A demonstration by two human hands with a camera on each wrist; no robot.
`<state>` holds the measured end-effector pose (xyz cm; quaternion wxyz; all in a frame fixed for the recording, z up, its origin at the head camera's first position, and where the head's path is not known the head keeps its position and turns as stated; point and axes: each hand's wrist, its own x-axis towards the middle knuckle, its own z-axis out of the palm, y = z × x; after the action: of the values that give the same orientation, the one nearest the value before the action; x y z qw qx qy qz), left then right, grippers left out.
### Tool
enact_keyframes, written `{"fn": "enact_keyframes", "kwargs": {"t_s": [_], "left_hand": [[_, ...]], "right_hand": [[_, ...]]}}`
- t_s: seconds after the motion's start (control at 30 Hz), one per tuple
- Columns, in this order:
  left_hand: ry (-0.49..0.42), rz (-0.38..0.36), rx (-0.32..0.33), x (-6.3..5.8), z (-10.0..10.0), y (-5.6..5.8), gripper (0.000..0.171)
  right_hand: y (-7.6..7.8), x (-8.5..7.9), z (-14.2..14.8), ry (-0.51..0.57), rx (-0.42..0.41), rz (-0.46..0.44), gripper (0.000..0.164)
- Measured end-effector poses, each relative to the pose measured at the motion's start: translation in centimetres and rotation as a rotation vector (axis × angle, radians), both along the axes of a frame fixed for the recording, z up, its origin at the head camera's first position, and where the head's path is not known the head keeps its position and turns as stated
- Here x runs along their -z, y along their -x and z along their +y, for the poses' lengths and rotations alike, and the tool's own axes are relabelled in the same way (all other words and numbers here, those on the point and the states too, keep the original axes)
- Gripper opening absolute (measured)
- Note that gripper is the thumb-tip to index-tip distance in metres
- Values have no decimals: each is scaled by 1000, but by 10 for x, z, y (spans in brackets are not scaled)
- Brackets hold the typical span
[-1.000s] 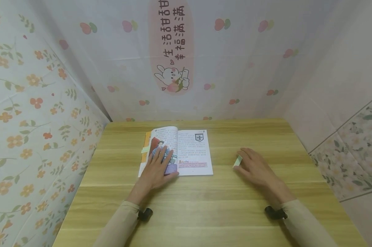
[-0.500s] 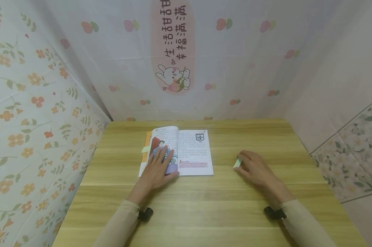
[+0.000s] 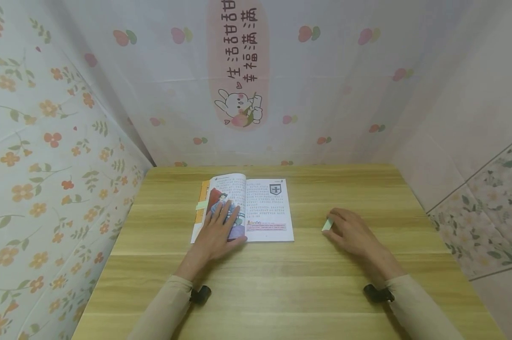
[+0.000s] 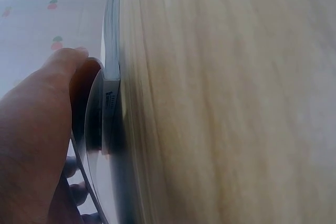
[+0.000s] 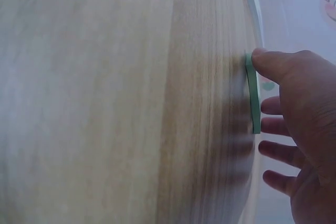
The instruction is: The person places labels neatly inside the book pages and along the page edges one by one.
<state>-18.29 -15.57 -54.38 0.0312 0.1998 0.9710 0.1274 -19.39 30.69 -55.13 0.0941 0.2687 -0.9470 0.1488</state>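
Observation:
An open book (image 3: 266, 212) lies near the table's far side, its left-hand pages bulging up beside the spine. My left hand (image 3: 215, 236) rests spread on the illustrated left page, the thumb reaching toward the gutter. From the left wrist view, the thumb (image 4: 63, 69) is at the curved pages, above the book's spine end. Farther right, my right hand (image 3: 351, 231) holds a small pale-green strip (image 3: 328, 224) between thumb and index finger, low over the table. The right wrist view shows the thumb (image 5: 270, 62) at one end of the green strip (image 5: 253, 95), other fingers curved behind it.
A similar pale-green tab (image 3: 201, 205) sticks out at the book's left edge, over an orange cover flap (image 3: 203, 191). The wooden table (image 3: 277, 293) ends at a printed curtain (image 3: 281, 108) behind. Floral cloth (image 3: 47, 179) hangs on the left.
My right hand has shifted very slightly toward me, its fingers drawn a little closer about the green strip. The left hand and the book stay where they were.

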Motion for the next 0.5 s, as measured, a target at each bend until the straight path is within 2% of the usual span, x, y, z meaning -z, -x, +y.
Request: {"fn": "enact_keyframes", "kwargs": {"t_s": [0.5], "left_hand": [[9, -18, -1, -1, 1, 1, 99]], "right_hand": [[2, 1, -2, 34, -59, 111, 39]]}}
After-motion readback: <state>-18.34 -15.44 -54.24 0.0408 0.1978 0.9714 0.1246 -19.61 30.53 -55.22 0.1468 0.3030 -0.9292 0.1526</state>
